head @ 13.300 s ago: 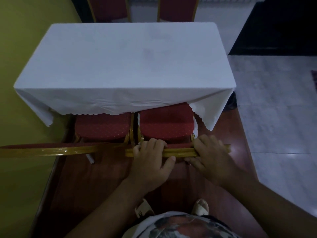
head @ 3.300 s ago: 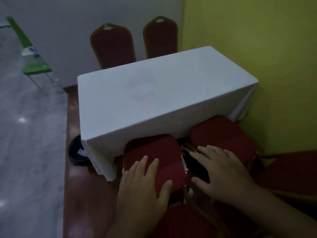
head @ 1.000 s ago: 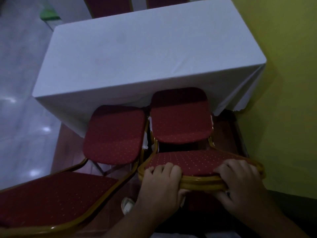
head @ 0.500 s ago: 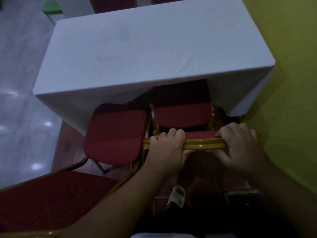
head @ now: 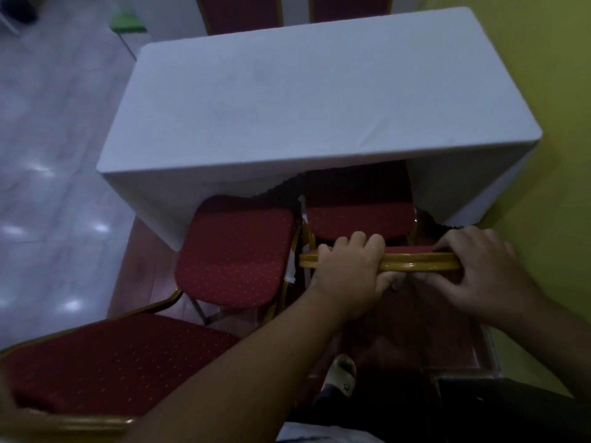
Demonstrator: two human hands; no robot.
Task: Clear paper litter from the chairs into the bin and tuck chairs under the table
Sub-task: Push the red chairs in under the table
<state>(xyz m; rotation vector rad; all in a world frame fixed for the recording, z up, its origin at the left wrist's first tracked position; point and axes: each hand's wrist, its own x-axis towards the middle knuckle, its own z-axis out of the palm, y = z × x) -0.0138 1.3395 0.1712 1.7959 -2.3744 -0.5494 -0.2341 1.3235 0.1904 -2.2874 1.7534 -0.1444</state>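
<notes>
Beside the yellow wall (head: pixel 556 187), both hands grip the gold top rail (head: pixel 419 262) of a red chair (head: pixel 358 215) whose seat sits partly under the white cloth of the desk (head: pixel 303 100). The left hand (head: pixel 348 273) is wrapped over the rail near its left end, fingers curled across the top and thumb underneath. The right hand (head: pixel 483 270) holds the rail's right end, fingers folded over it close to the hanging corner of the cloth. The rail lies level between the two hands. Just left of this chair, touching or nearly touching it, a second red chair (head: pixel 236 251) stands with most of its seat out in the open, only its far edge under the cloth; its backrest (head: pixel 112 362) fills the lower left of the view, tilted toward the camera. A small white scrap (head: pixel 290 276) shows in the gap between the two seats; whether it is paper I cannot tell. Two more red chair backs (head: pixel 243 11) rise behind the far side of the desk. A sandalled foot (head: pixel 342 372) rests on the reddish floor (head: pixel 134 257) below the held chair. No bin can be made out.
</notes>
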